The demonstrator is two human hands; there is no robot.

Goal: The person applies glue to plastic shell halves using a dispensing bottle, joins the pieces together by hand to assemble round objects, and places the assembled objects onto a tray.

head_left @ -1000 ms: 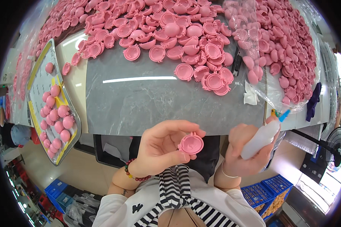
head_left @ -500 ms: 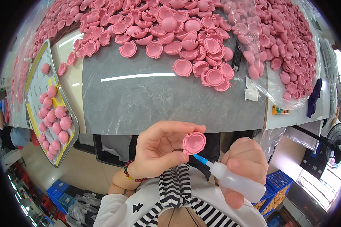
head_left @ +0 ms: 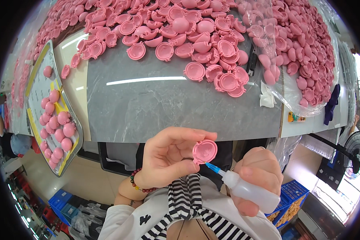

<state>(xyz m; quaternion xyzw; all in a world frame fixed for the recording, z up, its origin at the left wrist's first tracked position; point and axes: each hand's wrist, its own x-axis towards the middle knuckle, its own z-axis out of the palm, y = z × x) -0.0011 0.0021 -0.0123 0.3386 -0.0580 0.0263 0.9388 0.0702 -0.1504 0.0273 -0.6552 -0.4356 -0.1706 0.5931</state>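
Note:
Between the thumb and fingers of my left hand is a pink plastic half-shell, its hollow side showing. My right hand is wrapped round a translucent white squeeze bottle, which lies tilted in the grip. The blue needle tip of the bottle reaches the lower rim of the half-shell; whether it touches cannot be made out. Both hands are held just off the near edge of the grey marbled tabletop. No liquid is visible at the tip.
Many loose pink half-shells cover the far tabletop. More fill a clear plastic bag at the right. At the left, a tray bears several closed pink balls. A white tissue, a blue crate and a fan are to the right.
The needle tip has shifted very slightly right along the half-shell's rim, and my right thumb has moved a little up. My left hand keeps its hold.

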